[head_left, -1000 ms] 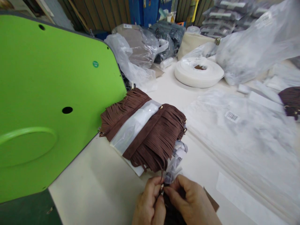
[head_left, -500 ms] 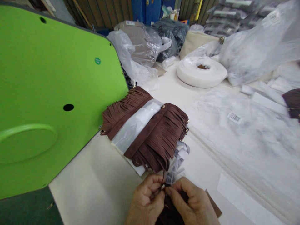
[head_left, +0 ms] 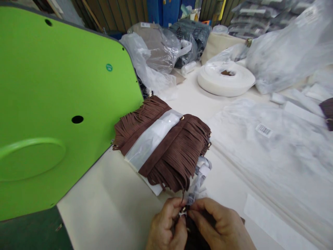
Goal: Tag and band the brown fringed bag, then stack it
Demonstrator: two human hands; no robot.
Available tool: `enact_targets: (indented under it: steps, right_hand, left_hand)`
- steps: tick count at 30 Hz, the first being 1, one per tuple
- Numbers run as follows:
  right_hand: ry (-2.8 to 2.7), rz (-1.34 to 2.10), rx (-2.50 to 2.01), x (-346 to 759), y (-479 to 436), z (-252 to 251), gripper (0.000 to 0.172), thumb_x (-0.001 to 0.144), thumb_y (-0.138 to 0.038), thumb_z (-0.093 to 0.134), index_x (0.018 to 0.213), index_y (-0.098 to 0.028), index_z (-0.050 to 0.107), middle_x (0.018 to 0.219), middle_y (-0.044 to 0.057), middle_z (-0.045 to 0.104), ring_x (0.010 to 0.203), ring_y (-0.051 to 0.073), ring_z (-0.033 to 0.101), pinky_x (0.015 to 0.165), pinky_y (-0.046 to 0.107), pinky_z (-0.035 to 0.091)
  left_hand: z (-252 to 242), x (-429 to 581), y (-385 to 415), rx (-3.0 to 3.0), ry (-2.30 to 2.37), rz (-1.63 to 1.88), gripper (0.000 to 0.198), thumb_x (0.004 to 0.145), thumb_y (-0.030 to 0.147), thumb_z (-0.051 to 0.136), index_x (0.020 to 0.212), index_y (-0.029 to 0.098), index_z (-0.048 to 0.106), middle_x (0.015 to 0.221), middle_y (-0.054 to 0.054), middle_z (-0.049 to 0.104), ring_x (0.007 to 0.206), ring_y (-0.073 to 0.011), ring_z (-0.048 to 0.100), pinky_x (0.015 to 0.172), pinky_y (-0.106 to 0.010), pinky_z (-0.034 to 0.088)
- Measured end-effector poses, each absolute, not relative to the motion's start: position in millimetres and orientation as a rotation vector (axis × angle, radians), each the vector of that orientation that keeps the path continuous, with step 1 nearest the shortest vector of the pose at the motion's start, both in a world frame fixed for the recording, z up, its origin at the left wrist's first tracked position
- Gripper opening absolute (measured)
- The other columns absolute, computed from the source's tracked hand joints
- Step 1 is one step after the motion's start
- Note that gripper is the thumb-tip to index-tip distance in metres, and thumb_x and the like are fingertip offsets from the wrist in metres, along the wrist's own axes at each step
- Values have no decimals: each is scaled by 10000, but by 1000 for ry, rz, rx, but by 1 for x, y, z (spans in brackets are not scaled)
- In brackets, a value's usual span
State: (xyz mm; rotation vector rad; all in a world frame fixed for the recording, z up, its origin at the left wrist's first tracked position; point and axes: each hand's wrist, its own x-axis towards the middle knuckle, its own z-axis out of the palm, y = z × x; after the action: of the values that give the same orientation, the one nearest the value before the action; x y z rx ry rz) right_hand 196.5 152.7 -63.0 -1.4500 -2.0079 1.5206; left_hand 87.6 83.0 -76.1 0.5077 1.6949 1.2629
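A brown suede fringed bag (head_left: 166,146) lies on the white table (head_left: 109,205) with a strip of clear plastic (head_left: 152,139) across its middle. At the bottom edge my left hand (head_left: 166,227) and my right hand (head_left: 221,227) meet, fingers pinched together on a small metal clasp (head_left: 183,210) at the end of a dark brown strap (head_left: 194,236). The strap runs down between my palms and is mostly hidden. Crumpled clear plastic (head_left: 199,180) sticks out from under the bag just above my fingertips.
A large green panel (head_left: 59,104) stands at the left. A roll of white tape (head_left: 225,79) sits behind the bag. Clear plastic bags (head_left: 273,146) cover the right side, and bagged goods (head_left: 161,48) pile up at the back. Another brown bag (head_left: 328,113) shows at the right edge.
My hands stay pinched on the clasp and have shifted slightly right. The view has drifted a little, and the bag has not moved.
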Motion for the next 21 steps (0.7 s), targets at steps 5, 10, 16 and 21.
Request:
enact_targets:
  steps: [5, 10, 16, 21]
  right_hand:
    - [-1991, 1588, -1526, 192, 159, -61, 174, 741, -324, 500, 653, -207, 594, 549, -37, 563, 521, 121, 509, 502, 208, 370]
    - [-1966, 1652, -1566, 188, 165, -61, 118, 713, -297, 534, 640, -206, 517, 516, -63, 484, 481, 99, 425, 435, 192, 308]
    - [-2060, 1773, -1430, 195, 170, -64, 139, 768, -295, 506, 669, -198, 501, 568, -48, 502, 529, 104, 445, 466, 190, 332]
    - [-2210, 1796, -1269, 205, 171, -59, 191, 856, -314, 413, 818, -200, 562, 706, -11, 595, 635, 131, 545, 571, 205, 423]
  left_hand:
    - [-74, 89, 83, 506, 1696, 1298, 163, 699, 204, 573, 850, 221, 634, 829, -31, 710, 735, -165, 672, 647, -185, 505]
    - [-79, 88, 84, 516, 1666, 1292, 168, 700, 205, 574, 858, 211, 631, 823, -38, 708, 747, -165, 670, 708, -200, 505]
    - [-86, 84, 87, 534, 1602, 1228, 180, 694, 222, 533, 862, 184, 587, 797, -27, 694, 664, -125, 635, 658, -182, 483]
    - [-82, 82, 91, 484, 1530, 1189, 178, 701, 213, 533, 868, 169, 575, 769, -17, 679, 617, -105, 591, 599, -176, 452]
